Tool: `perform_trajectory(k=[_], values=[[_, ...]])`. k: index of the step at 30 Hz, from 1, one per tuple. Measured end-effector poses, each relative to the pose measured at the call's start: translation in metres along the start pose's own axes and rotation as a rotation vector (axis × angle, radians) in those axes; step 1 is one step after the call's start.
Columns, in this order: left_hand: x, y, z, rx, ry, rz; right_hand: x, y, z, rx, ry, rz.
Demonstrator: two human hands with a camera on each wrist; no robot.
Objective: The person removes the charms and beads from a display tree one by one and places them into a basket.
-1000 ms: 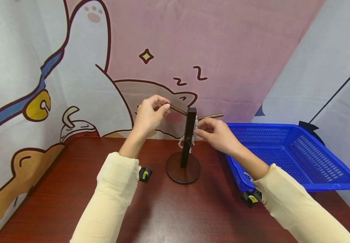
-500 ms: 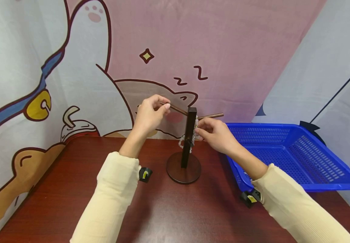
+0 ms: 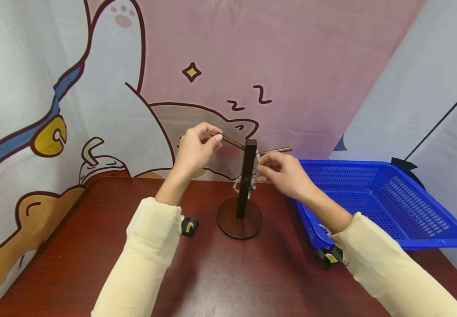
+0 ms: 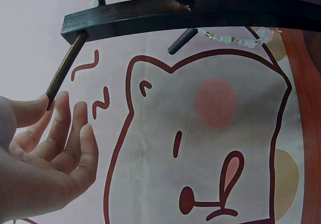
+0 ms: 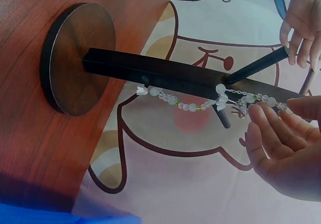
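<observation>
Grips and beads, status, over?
Left grip pinches peg; right grip pinches beaded strand. Head view: strand partly behind post. Blue basket off right, likely no obstacle.

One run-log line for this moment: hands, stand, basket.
dark stand: upright on table | left hand: holds upper left peg | right hand: pinches beaded strand | blue basket: right of stand

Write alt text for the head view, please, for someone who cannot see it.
A person's left grip pinches a rod on a dark wooden stand; the right grip holds a beaded strand beside the post. A blue perforated basket sits at right.
</observation>
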State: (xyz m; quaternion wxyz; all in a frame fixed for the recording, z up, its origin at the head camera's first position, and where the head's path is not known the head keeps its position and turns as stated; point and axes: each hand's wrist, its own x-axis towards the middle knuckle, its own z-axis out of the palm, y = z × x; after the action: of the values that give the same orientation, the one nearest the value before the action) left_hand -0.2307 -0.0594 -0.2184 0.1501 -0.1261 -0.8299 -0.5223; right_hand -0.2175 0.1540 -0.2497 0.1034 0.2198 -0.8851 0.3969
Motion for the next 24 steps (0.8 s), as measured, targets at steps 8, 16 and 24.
perform_trajectory(k=[8, 16, 24], values=[[0.000, 0.000, 0.000, 0.002, -0.001, -0.006, 0.001, 0.000, -0.004, 0.038, -0.016, 0.017], [0.000, 0.000, 0.000, 0.000, -0.002, -0.008, 0.000, 0.001, -0.009, 0.028, -0.013, 0.003], [-0.001, 0.000, 0.000, 0.008, 0.000, -0.016, -0.003, 0.001, -0.016, -0.032, -0.003, -0.014]])
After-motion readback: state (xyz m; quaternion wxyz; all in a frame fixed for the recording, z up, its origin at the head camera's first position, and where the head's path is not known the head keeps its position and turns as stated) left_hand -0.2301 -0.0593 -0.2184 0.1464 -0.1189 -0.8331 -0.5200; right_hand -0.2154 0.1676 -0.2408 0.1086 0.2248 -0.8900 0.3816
